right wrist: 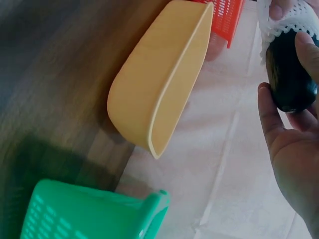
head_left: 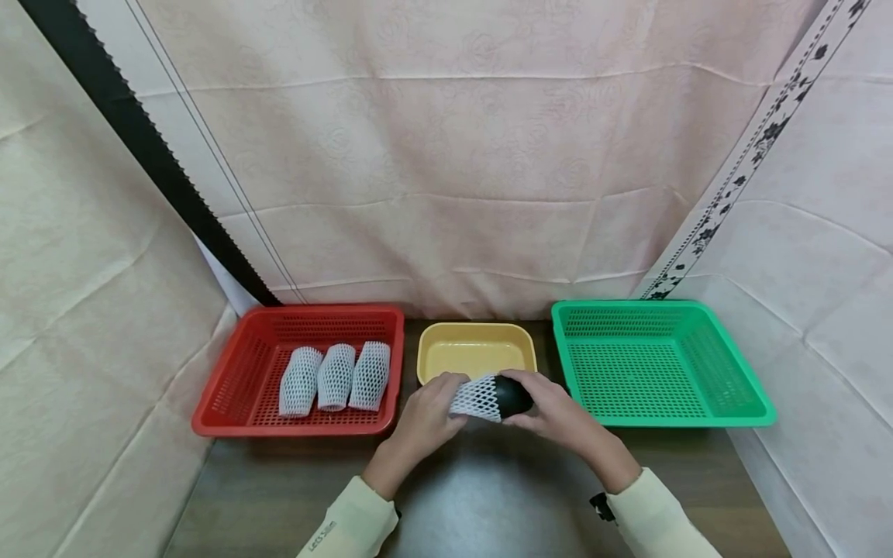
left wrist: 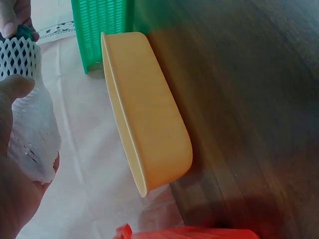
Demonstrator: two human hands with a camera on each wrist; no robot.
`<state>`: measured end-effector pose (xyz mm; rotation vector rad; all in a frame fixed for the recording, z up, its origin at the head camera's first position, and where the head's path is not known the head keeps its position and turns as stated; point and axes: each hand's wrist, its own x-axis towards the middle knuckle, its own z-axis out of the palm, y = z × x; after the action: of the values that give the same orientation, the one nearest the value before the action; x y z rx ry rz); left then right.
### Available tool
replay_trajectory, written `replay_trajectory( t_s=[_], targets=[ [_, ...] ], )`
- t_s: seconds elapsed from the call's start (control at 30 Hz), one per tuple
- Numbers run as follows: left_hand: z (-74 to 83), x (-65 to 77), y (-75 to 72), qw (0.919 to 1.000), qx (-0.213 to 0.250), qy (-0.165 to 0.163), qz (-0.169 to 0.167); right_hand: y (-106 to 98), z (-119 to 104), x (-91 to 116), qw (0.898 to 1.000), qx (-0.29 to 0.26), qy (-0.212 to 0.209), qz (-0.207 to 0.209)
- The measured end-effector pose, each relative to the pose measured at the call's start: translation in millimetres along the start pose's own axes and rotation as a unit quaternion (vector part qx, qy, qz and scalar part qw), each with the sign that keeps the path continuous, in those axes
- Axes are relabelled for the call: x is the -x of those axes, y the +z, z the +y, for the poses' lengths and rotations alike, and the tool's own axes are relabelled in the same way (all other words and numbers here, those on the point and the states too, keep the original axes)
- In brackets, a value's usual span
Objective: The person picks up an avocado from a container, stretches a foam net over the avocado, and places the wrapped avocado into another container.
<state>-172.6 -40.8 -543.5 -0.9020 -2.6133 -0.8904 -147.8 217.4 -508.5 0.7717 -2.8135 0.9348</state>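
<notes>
My left hand (head_left: 431, 409) grips a white foam net sleeve (head_left: 476, 398) just in front of the yellow tray; the left wrist view shows the thumb across the sleeve (left wrist: 30, 119). A dark, smooth oval fruit (head_left: 512, 396) is partly inside it, its bare end toward the right. My right hand (head_left: 554, 411) holds that bare end between thumb and fingers. In the right wrist view, the sleeve's scalloped rim lies around the dark fruit (right wrist: 289, 74), whose other end is hidden by the net.
A red basket (head_left: 391, 372) on the left holds three white foam net sleeves (head_left: 335, 377) side by side. Behind the hands stands a yellow tray (head_left: 477, 332). On the right is a green basket (head_left: 739, 372). Cloth (head_left: 446, 155) hangs behind the dark wooden table (head_left: 481, 496).
</notes>
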Motion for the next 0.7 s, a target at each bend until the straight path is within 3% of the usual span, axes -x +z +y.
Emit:
replay_trajectory(
  t_s=[0.2,0.43,0.7],
  targets=[
    [-1.5,2.6,-0.5,0.9992,0.036,-0.009,-0.013,7.6,2.4,-1.1,0.998,0.016,-0.037,0.045],
    [-0.8,3.7,1.4,0.9978,0.065,-0.008,-0.011,8.5,3.1,4.3,0.997,0.007,-0.022,0.080],
    [1.4,0.9,2.4,0.9948,0.101,-0.009,0.009,3.4,6.3,3.6,0.990,0.004,-0.095,0.102]
  ],
)
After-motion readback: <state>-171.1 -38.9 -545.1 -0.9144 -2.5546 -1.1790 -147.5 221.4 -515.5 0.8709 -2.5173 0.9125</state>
